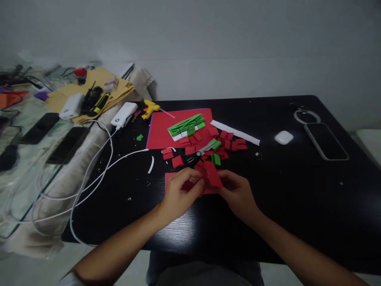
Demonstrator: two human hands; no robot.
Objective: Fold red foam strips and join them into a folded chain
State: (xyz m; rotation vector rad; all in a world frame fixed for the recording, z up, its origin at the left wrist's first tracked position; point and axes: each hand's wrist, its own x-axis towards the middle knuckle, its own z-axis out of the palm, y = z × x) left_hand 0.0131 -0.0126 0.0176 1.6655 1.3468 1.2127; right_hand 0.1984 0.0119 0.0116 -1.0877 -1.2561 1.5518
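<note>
Both my hands meet over the near middle of the black table [297,198]. My left hand [178,194] and my right hand [235,192] pinch a small folded red paper piece [212,173] between their fingertips. Under them lies a flat red paper sheet [170,177]. Just beyond, several small red paper pieces [229,143] and a few green pieces [216,159] are scattered around black-handled scissors [198,155]. Farther back, a larger red sheet [162,129] carries folded green strips [186,125].
A yellow glue gun [150,107], a white power bank [124,114] with white cables [98,174] and a white paper strip [235,132] lie at the back. An earbud case [283,137] and a phone [324,141] sit at the right. The left surface holds cluttered phones and tools.
</note>
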